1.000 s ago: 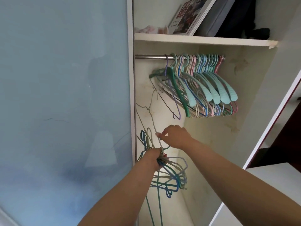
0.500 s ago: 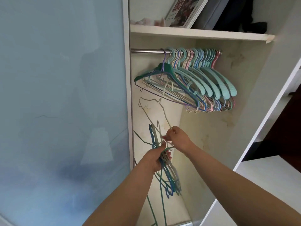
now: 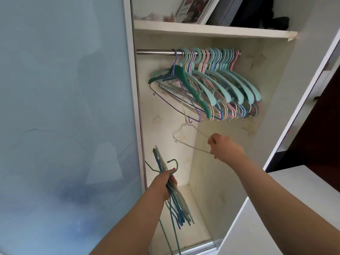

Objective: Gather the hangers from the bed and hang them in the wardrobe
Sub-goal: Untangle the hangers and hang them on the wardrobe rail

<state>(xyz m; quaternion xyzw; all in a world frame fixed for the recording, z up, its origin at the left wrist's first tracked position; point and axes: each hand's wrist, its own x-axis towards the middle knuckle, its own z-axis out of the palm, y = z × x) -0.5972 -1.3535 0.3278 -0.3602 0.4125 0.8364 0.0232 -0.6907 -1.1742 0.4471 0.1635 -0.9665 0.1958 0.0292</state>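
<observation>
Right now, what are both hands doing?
Left hand: grips bundle of blue and green wire hangers.
Right hand: pinches single pale wire hanger.

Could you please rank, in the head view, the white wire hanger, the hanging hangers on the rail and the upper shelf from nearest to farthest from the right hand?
1. White wire hanger: held in the right hand.
2. Hanging hangers: above it, on the rail.
3. Upper shelf: highest, above the rail.

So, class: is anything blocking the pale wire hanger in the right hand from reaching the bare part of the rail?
Nothing visible blocks it. The right hand holds the pale wire hanger below the hung hangers; the rail is bare to their left.
</observation>
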